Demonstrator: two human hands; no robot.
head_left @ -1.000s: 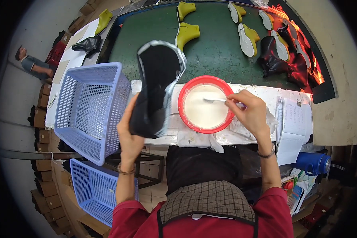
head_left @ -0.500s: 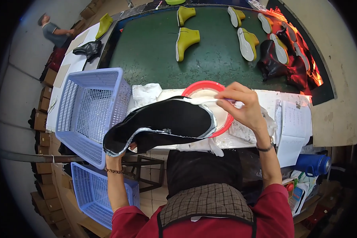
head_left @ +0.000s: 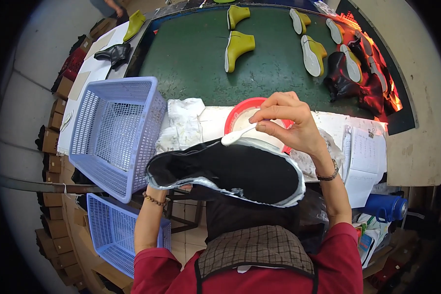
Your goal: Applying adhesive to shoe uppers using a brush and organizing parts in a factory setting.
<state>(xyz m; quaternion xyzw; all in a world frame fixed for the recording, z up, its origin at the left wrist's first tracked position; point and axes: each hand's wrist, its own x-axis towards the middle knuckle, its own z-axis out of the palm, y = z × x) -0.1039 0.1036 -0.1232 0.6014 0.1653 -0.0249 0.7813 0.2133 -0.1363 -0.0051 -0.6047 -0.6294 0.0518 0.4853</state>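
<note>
My left hand grips a black boot from beneath, its fingers mostly hidden by it. The boot's black sole side faces up, with a wet white coat around its rim, toe to the right. Between thumb and fingers, my right hand pinches a small white brush. The brush's head, covered in white paste, touches the boot's far edge near the middle. Behind the boot and partly hidden by my right hand stands a red bowl of white paste.
Left of the boot lie a blue basket and a white cloth. Yellow-green boots and black boots lie on the green conveyor belt, near an orange glow at right. Papers and a blue flask are on the right.
The boot has moved right and nearer, turning its sole side further up. The brush head has come down with the boot's far edge. The person at far left has mostly left the view.
</note>
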